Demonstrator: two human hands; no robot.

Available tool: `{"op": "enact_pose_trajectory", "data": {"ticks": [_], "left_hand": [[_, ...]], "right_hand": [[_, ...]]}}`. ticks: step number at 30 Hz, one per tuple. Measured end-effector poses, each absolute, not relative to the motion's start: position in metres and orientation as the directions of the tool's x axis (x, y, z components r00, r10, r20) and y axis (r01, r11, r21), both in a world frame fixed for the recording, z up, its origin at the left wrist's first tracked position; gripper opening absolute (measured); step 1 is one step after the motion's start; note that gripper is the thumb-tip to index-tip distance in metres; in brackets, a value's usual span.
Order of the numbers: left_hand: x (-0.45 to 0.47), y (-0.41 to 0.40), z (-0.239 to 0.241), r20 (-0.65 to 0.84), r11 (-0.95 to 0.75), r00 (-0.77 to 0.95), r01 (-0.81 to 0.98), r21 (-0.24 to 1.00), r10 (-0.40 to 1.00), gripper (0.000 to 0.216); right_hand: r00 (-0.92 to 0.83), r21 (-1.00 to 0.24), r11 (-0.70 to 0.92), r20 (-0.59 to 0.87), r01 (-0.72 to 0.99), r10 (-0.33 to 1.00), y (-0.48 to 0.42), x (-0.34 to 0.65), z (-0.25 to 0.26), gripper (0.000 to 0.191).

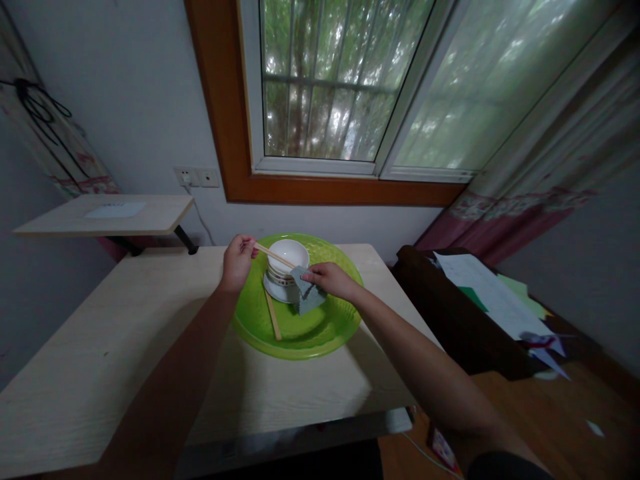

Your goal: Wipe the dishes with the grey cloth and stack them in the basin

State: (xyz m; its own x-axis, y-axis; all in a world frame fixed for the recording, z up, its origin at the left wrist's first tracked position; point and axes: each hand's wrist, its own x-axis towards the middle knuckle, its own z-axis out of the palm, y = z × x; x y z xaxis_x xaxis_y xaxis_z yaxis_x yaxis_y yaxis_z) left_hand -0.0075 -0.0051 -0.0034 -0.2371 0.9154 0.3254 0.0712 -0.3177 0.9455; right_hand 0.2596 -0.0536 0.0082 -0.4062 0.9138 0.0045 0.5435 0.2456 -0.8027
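Note:
My left hand (pixel 239 261) pinches one end of a pair of light wooden chopsticks (pixel 275 255), held slanting above the bowls. Around their other end my right hand (pixel 331 279) grips a grey-green cloth (pixel 310 297), which hangs down in folds. Beneath the chopsticks stand stacked white bowls (pixel 290 252) on a white plate (pixel 280 291). All of this dishware sits inside a large green basin (pixel 300 343). More chopsticks (pixel 273 315) lie in the basin, leaning at the plate's front edge. The cloth hides part of the plate and the chopstick tips.
The basin rests on a pale wooden table (pixel 150 333). A small raised shelf (pixel 145 223) with a paper stands at the back left. Behind is a window (pixel 345 87). To the right, papers (pixel 490 293) lie on a dark brown piece of furniture (pixel 430 300).

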Motion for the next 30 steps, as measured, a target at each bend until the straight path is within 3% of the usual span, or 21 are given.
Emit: {"op": "enact_pose_trajectory", "data": {"ticks": [5, 9, 12, 19, 26, 30], "left_hand": [[-0.004, -0.004, -0.005, 0.243, -0.261, -0.116, -0.182, 0.948, 0.963, 0.04], [-0.001, -0.008, -0.005, 0.17, -0.165, 0.073, -0.073, 0.984, 0.983, 0.044], [-0.001, -0.011, -0.003, 0.174, -0.167, 0.117, -0.063, 0.984, 0.978, 0.044], [-0.003, -0.01, -0.001, 0.234, -0.234, -0.008, -0.04, 0.971, 0.972, 0.035], [-0.003, -0.002, -0.001, 0.151, -0.236, -0.304, -0.266, 0.935, 0.941, 0.024], [0.001, -0.005, 0.001, 0.174, -0.234, -0.236, -0.256, 0.938, 0.956, 0.021]], "right_hand": [[-0.393, -0.846, 0.189, -0.026, 0.499, 0.919, -0.055, 0.256, 0.014, 0.052], [-0.398, -0.87, 0.162, -0.042, 0.466, 0.916, -0.055, 0.254, 0.018, 0.052], [-0.407, -0.868, 0.179, -0.029, 0.463, 0.913, -0.054, 0.25, 0.015, 0.053], [-0.427, -0.855, 0.22, -0.002, 0.47, 0.904, -0.052, 0.241, 0.007, 0.052], [-0.418, -0.852, 0.191, -0.035, 0.488, 0.908, -0.055, 0.251, 0.001, 0.049], [-0.335, -0.891, 0.156, 0.004, 0.426, 0.942, -0.051, 0.263, -0.004, 0.049]]}}
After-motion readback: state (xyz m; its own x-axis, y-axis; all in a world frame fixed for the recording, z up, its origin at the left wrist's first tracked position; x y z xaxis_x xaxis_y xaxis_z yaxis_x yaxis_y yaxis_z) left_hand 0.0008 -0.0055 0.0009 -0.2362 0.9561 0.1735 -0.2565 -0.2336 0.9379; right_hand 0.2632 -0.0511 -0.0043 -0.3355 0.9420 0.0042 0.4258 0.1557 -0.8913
